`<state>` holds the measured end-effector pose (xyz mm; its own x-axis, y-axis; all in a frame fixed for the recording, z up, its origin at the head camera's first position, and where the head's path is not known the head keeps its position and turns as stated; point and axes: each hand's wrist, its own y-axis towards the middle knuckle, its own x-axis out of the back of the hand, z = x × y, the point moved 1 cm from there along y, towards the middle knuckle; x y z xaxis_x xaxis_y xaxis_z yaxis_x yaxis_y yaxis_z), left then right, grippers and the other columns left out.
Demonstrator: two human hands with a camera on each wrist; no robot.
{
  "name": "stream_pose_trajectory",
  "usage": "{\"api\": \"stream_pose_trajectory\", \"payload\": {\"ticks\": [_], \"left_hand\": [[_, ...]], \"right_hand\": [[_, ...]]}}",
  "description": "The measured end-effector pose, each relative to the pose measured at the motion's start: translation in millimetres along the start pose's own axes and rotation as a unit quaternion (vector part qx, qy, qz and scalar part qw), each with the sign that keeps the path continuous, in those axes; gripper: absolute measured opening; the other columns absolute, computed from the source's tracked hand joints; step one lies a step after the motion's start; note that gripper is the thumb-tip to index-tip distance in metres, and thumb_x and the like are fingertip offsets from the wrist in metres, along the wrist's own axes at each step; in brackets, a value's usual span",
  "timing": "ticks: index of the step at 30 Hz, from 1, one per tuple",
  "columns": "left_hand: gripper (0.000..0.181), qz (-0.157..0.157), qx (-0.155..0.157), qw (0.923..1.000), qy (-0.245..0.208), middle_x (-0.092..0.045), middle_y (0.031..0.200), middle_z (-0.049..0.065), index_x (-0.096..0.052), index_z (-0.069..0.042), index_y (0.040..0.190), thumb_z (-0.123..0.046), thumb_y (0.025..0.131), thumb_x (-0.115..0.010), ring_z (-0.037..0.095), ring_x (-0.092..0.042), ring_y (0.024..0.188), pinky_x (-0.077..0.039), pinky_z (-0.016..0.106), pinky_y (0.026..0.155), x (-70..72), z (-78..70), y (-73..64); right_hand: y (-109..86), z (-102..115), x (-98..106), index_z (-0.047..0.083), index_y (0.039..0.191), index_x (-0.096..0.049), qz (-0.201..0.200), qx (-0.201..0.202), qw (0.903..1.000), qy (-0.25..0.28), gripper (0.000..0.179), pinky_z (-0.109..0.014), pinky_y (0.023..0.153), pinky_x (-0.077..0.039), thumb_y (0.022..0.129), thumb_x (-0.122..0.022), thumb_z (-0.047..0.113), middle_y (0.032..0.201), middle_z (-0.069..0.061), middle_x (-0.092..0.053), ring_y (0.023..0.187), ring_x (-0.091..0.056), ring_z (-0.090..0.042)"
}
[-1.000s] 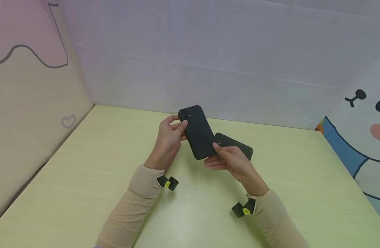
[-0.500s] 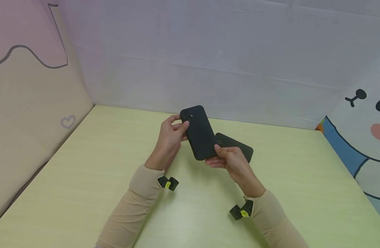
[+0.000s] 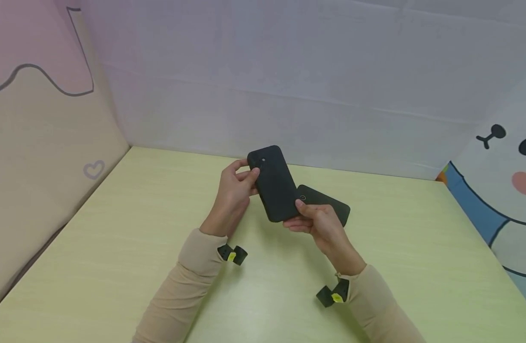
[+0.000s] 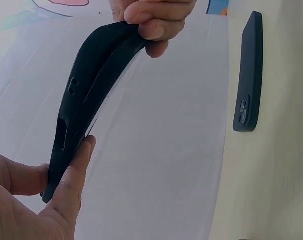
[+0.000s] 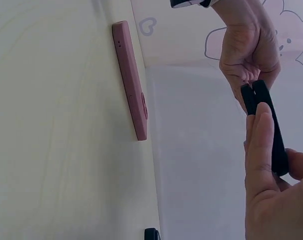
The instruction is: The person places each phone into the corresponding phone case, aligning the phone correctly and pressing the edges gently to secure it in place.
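A black phone case (image 3: 276, 186) is held raised and tilted above the table. My left hand (image 3: 236, 186) pinches its upper left side, thumb on the back face near the camera cutout. At the lower right corner my right hand (image 3: 323, 224) grips it between thumb and fingers. Seen from the left wrist, the case (image 4: 86, 100) looks bowed, with side cutouts and a long gap between two dark layers; whether a phone sits inside, I cannot tell. Behind my right hand a black phone (image 3: 327, 200) lies on the table, its two lenses showing in the left wrist view.
A pink phone (image 5: 130, 80) lies on the table, mostly hidden behind my left wrist in the head view. The pale yellow table (image 3: 160, 200) meets a whitish back wall (image 3: 263, 85). Printed panels stand at both sides, the right one (image 3: 503, 205) with a cartoon face.
My right hand and forearm have shifted slightly left. The case has wavered a little and stays in both hands; the black phone on the table has not moved.
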<state>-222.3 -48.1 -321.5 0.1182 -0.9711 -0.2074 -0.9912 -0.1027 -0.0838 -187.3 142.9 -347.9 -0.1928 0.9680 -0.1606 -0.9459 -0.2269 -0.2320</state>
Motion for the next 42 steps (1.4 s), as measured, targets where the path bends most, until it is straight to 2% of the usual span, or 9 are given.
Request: {"api": "stream_pose_trajectory", "payload": {"ticks": [5,10,15,19,23,27,32,39,42], "left_hand": [[0.033,-0.005,-0.001,0.9999,-0.009,-0.065,0.104,0.022,-0.049,-0.005,0.121,-0.005,0.089,-0.057,0.014,-0.066,0.070,-0.055,0.027,0.069,1.2,-0.7,0.0],[0.031,-0.017,-0.002,0.9993,-0.033,-0.066,0.096,0.020,-0.050,-0.003,0.118,-0.002,0.088,-0.057,0.013,-0.066,0.066,-0.055,0.026,0.063,-4.3,-1.0,-0.1],[0.031,-0.016,0.013,0.9996,-0.020,-0.065,0.101,0.023,-0.049,-0.003,0.120,-0.003,0.090,-0.055,0.014,-0.066,0.068,-0.056,0.029,0.067,-8.4,-0.2,-0.4],[0.032,-0.008,0.024,0.9997,-0.007,-0.063,0.107,0.023,-0.047,-0.006,0.122,-0.005,0.090,-0.055,0.017,-0.067,0.073,-0.055,0.033,0.074,-9.2,-0.1,-1.3],[0.032,-0.006,0.025,0.9997,-0.002,-0.064,0.106,0.022,-0.048,-0.006,0.122,-0.007,0.090,-0.055,0.019,-0.068,0.076,-0.055,0.034,0.075,-10.9,1.1,-1.5],[0.032,-0.004,0.015,0.9999,0.004,-0.064,0.106,0.022,-0.048,-0.007,0.121,-0.007,0.090,-0.056,0.022,-0.069,0.079,-0.055,0.035,0.075,-12.9,2.9,-2.4],[0.032,-0.004,0.004,1.0000,0.003,-0.064,0.106,0.022,-0.049,-0.007,0.120,-0.005,0.089,-0.057,0.023,-0.069,0.078,-0.055,0.035,0.073,-14.7,3.2,-4.8],[0.032,-0.004,0.004,1.0000,-0.004,-0.064,0.106,0.023,-0.049,-0.007,0.120,-0.003,0.089,-0.056,0.021,-0.068,0.075,-0.056,0.033,0.069,-15.6,3.2,-6.3],[0.031,-0.006,0.012,0.9999,-0.006,-0.063,0.107,0.023,-0.048,-0.005,0.121,-0.004,0.090,-0.054,0.019,-0.068,0.075,-0.056,0.032,0.069,-14.2,4.1,-5.9]], "right_hand": [[1.2,1,1,-0.011,0.109,-0.059,-0.008,0.010,0.9999,-0.008,0.037,-0.029,0.069,-0.056,0.090,-0.058,0.021,0.071,-0.003,-0.070,0.067,-0.069,-0.014],[2.3,1,1,-0.011,0.117,-0.055,-0.041,0.014,0.9990,-0.014,0.043,-0.030,0.071,-0.056,0.090,-0.058,0.022,0.079,-0.001,-0.069,0.072,-0.069,-0.015],[4.3,0,2,-0.008,0.117,-0.055,-0.071,0.006,0.9973,-0.018,0.046,-0.030,0.070,-0.056,0.090,-0.058,0.029,0.093,-0.003,-0.062,0.075,-0.068,-0.014],[4.2,0,2,-0.006,0.109,-0.059,-0.090,0.015,0.9958,0.005,0.038,-0.027,0.066,-0.055,0.090,-0.058,0.026,0.084,-0.002,-0.062,0.067,-0.067,-0.013],[3.1,0,2,0.003,0.088,-0.066,-0.104,0.036,0.9933,0.035,0.021,-0.025,0.062,-0.054,0.090,-0.058,0.021,0.069,-0.001,-0.065,0.060,-0.065,-0.014],[2.3,-2,1,0.011,0.075,-0.068,-0.130,0.044,0.9890,0.055,0.019,-0.024,0.057,-0.052,0.090,-0.059,0.019,0.063,-0.001,-0.065,0.054,-0.063,-0.015],[2.3,-5,2,0.011,0.072,-0.069,-0.169,0.042,0.9831,0.056,0.019,-0.022,0.054,-0.049,0.088,-0.061,0.018,0.062,-0.002,-0.064,0.051,-0.061,-0.015],[1.0,-5,-1,0.011,0.068,-0.066,-0.168,0.030,0.9831,0.066,0.024,-0.021,0.056,-0.045,0.090,-0.059,0.017,0.060,0.000,-0.060,0.052,-0.058,-0.014],[-0.9,-3,-3,0.012,0.068,-0.065,-0.175,0.044,0.9813,0.066,0.024,-0.022,0.055,-0.042,0.090,-0.059,0.017,0.064,0.000,-0.058,0.050,-0.056,-0.014]]}}
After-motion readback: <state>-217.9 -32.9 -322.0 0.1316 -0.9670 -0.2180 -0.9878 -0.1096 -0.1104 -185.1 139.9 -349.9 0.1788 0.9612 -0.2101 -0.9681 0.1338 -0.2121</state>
